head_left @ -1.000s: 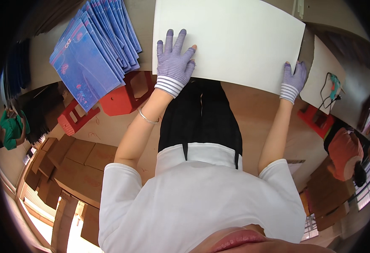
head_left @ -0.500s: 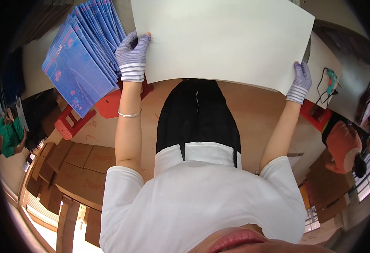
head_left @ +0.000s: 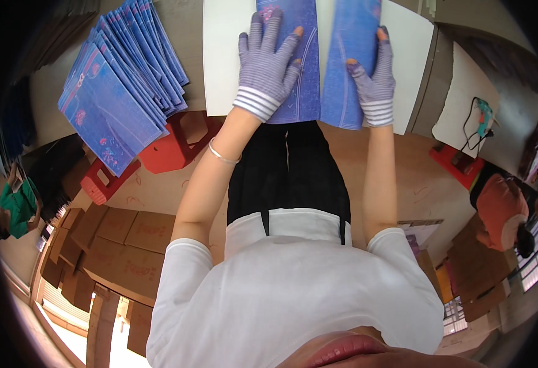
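A white sheet [head_left: 408, 67] lies in front of me at the top of the view, with two long blue printed panels on it. My left hand [head_left: 261, 69], in a striped fingerless-tip glove, rests with spread fingers on the left blue panel [head_left: 304, 80]. My right hand [head_left: 374, 83], gloved alike, grips the right blue panel [head_left: 340, 86], its thumb on the face and its fingers along the right edge. That panel sits slightly tilted. A strip of white shows between the two panels. Their far ends are cut off by the frame.
To the left, a fanned stack of blue printed folders [head_left: 112, 101] lies beside red stools [head_left: 164, 150]. A teal glue gun [head_left: 483, 116] with a black cord lies on a white board [head_left: 459, 92] at right. Cardboard boxes [head_left: 122, 245] stand behind. Co-workers [head_left: 499, 211] are at both sides.
The plain white sheet was held up by its two sides. Now white lies flat, blue panels show on it, and both hands have moved inward onto them.
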`<state>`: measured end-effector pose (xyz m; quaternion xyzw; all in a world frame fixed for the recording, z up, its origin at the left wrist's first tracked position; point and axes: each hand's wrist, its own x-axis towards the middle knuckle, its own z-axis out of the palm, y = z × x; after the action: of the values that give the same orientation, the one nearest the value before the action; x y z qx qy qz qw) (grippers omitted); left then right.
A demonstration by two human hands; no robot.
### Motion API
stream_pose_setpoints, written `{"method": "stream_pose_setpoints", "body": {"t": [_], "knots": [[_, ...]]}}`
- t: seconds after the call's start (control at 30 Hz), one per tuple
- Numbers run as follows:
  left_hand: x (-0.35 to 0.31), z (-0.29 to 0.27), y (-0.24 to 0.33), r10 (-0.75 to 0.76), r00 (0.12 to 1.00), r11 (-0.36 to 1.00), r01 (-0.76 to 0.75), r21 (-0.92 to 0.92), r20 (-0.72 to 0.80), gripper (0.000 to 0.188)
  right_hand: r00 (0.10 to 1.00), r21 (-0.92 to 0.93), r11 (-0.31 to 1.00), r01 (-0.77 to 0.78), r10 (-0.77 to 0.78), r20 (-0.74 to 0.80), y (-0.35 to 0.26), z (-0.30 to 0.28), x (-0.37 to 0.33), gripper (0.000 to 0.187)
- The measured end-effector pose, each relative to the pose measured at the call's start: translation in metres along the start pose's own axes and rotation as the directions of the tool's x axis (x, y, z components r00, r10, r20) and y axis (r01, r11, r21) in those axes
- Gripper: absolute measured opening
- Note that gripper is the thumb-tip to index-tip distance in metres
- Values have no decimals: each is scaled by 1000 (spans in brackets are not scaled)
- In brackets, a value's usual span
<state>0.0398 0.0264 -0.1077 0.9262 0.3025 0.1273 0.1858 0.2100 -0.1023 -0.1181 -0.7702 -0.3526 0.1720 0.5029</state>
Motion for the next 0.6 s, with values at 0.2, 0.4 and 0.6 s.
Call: {"method": "stream_pose_setpoints", "body": {"t": [0.2, 0.4, 0.6], "knots": [[6, 9, 0, 29, 991, 996, -40, 85, 133, 59, 964, -426, 865, 265, -244, 105, 24, 15, 13, 74], [5, 12, -5, 20, 993, 996, -30, 87, 117, 59, 965, -567, 782, 258, -238, 110, 32, 20, 15, 70], [8, 9, 1, 27, 987, 993, -44, 112, 157, 60, 966, -609, 752, 251, -229, 116, 31, 25, 14, 70]]}}
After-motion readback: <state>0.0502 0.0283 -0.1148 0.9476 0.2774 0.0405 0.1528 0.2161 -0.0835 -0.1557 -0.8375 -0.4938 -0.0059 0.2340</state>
